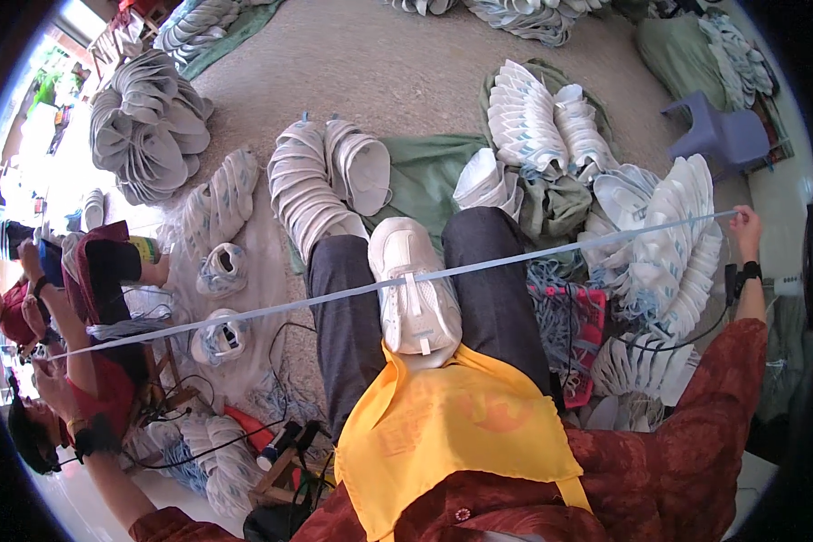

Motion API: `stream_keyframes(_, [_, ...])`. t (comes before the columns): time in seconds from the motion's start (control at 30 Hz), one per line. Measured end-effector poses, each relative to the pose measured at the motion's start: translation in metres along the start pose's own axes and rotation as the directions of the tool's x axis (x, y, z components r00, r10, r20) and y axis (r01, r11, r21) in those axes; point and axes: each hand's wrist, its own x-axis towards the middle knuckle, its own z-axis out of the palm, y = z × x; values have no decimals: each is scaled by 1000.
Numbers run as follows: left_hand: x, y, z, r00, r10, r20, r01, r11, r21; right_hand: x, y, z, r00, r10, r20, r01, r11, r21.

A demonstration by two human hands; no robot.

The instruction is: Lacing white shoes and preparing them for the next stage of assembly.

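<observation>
A white sneaker lies sole-down on my lap between my dark-trousered thighs, toe pointing away. A long pale blue lace is threaded through it and stretched taut from side to side. My right hand is raised far right, pinching one end of the lace; a black band sits on that wrist. My left hand is stretched out far left, gripping the other end, also with a black wrist device. A yellow apron covers my front.
Stacks of white shoe uppers and grey insoles lie on the floor and on a green cloth. More uppers pile at right near a purple stool. Another person in red sits at left. Cables run below.
</observation>
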Motion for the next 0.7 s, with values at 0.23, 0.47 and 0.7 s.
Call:
stream_keyframes(0.23, [20,18,18,998,34,57,-37,998,58,-24,37,-41,994,-91,-66,88,995,-40])
stream_keyframes(0.47, [-5,19,25,980,179,-91,-178,984,20,-21,-20,-4,998,9,67,-4,997,-76])
stream_keyframes(0.7, [21,126,-49,999,18,-34,-23,988,-153,3,-73,35,999,18,30,-27,948,316])
